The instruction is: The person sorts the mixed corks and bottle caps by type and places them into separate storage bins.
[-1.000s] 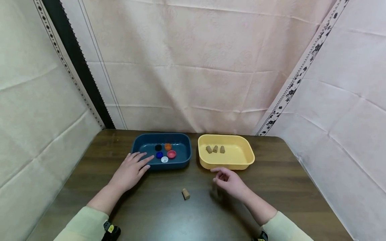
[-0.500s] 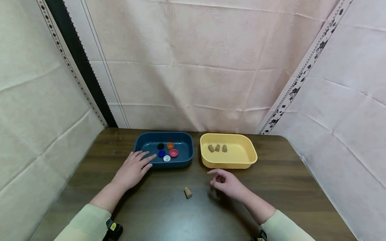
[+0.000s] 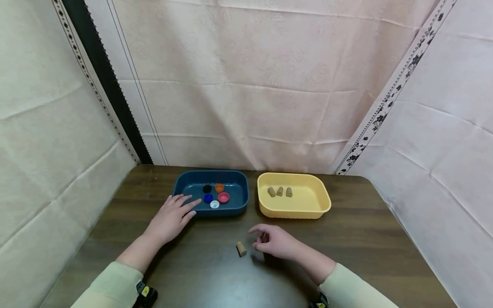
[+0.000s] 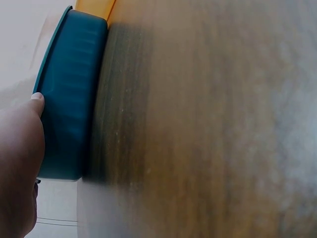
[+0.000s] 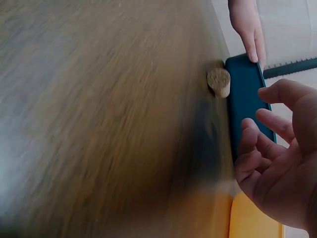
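Spread fingers of my left hand (image 3: 169,220) lie over the front left corner of the blue tray (image 3: 243,201), thumb at its rim in the left wrist view. Several small round caps lie in that tray, among them a pink one (image 3: 223,197) and a white one (image 3: 214,204). A single cork (image 3: 241,249) lies on the table in front of the trays. Just right of it, over the table, my right hand (image 3: 277,243) has its fingers loosely bent and nothing between them. In the right wrist view the cork (image 5: 219,82) shows beyond the fingertips.
To the right of the blue tray stands a yellow tray (image 3: 294,213) with 3 corks (image 3: 280,191) inside. Both trays sit near the far edge of the brown wooden table (image 3: 192,273). Pale cloth (image 3: 246,107) hangs behind and at the sides.
My right hand has moved left and nearer to me, from in front of the yellow tray to beside the loose cork. The left hand stays at the blue tray; the head view shifts slightly.
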The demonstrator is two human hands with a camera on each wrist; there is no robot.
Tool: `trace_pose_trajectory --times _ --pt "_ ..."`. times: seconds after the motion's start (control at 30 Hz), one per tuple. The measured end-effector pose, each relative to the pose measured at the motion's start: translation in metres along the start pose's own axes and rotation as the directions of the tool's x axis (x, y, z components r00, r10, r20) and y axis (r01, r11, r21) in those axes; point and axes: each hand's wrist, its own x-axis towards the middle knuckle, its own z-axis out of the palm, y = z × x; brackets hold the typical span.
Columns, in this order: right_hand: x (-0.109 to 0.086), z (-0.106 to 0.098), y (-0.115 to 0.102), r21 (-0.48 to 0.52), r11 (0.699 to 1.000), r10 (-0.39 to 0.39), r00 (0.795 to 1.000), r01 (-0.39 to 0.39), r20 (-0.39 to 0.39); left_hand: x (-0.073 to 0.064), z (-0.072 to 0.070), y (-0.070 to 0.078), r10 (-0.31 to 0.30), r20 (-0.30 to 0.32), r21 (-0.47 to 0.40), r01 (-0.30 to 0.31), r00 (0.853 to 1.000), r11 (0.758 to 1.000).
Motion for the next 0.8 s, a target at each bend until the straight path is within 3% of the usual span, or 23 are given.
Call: trace_pose_trajectory --times 0.33,0.8 --pt "0.014 0.012 -0.013 -0.076 0.996 0.049 0.992 -0.040 0.117 -0.002 0.003 0.002 -0.004 -0.009 -0.003 0.004 1.000 1.000" --pt "0.021 0.020 -0.014 -0.135 0.989 0.078 0.986 -0.058 0.146 -0.001 0.002 0.001 0.007 -0.007 -0.011 -0.007 1.000 1.000"
